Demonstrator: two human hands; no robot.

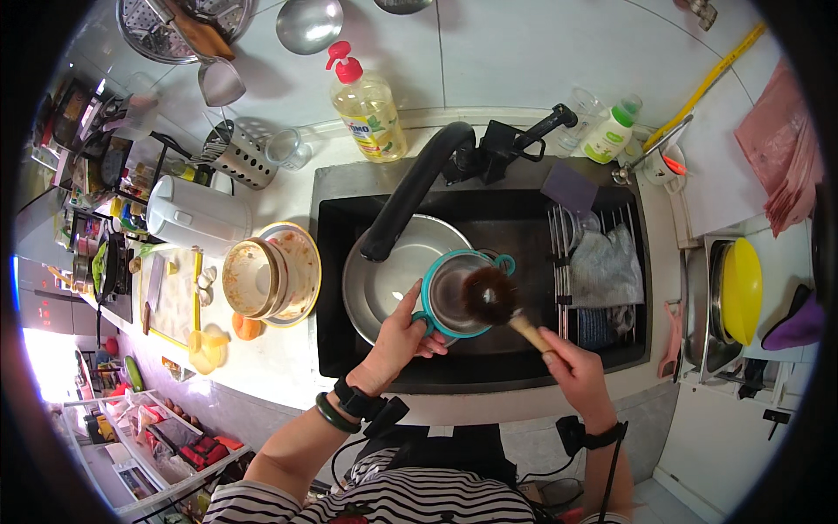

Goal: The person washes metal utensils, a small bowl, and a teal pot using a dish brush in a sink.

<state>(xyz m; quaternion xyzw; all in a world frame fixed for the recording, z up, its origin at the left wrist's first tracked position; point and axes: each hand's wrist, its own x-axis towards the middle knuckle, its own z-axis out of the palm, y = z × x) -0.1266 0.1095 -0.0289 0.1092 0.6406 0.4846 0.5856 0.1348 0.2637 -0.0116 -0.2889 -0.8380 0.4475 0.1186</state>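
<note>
Over the black sink (524, 373), my left hand (399, 327) holds a steel bowl with a teal rim and two teal handles (445, 288) by its near-left handle. My right hand (576, 363) grips the wooden handle of a round brown-bristled pot brush (490, 296). The brush head is over the right part of the bowl and hides some of its inside. Below the bowl, a large steel basin (366, 295) stands in the left of the sink, partly under the black faucet (419, 196).
Left of the sink stand stacked soiled bowls (252, 278) on a plate (304, 262), a white kettle (190, 213) and a cutting board (173, 288) with a knife (155, 285). A soap pump bottle (370, 118) stands behind. A rack with a grey cloth (605, 268) spans the sink's right side.
</note>
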